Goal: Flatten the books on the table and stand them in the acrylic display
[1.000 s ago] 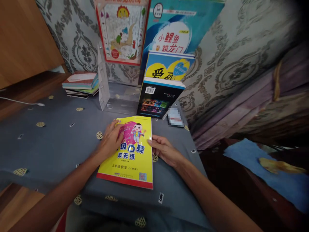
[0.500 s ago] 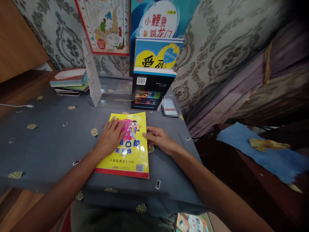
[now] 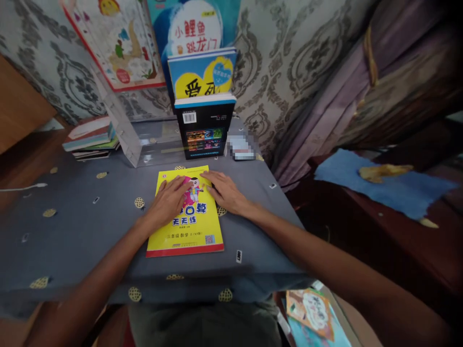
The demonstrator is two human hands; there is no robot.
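A yellow workbook with a red bottom strip and a cartoon child on its cover lies closed on the grey tablecloth. My left hand rests flat on the left side of its cover, fingers stretched out. At the upper right edge, my right hand lies with extended fingers over the cover's corner. Behind the workbook stands a clear acrylic rack. It holds a black book turned back side out, a blue-and-yellow book, a teal book and a red-edged picture book.
A stack of books sits left of the rack, near a white cable. Right of the rack is a small blurred item. A blue cloth lies on dark red furniture at right. More books are below the table's front edge.
My right hand has moved from the workbook's right edge onto its upper right corner, its fingers now flatter. The workbook has turned slightly. My left hand stays on the cover. The camera view has shifted.
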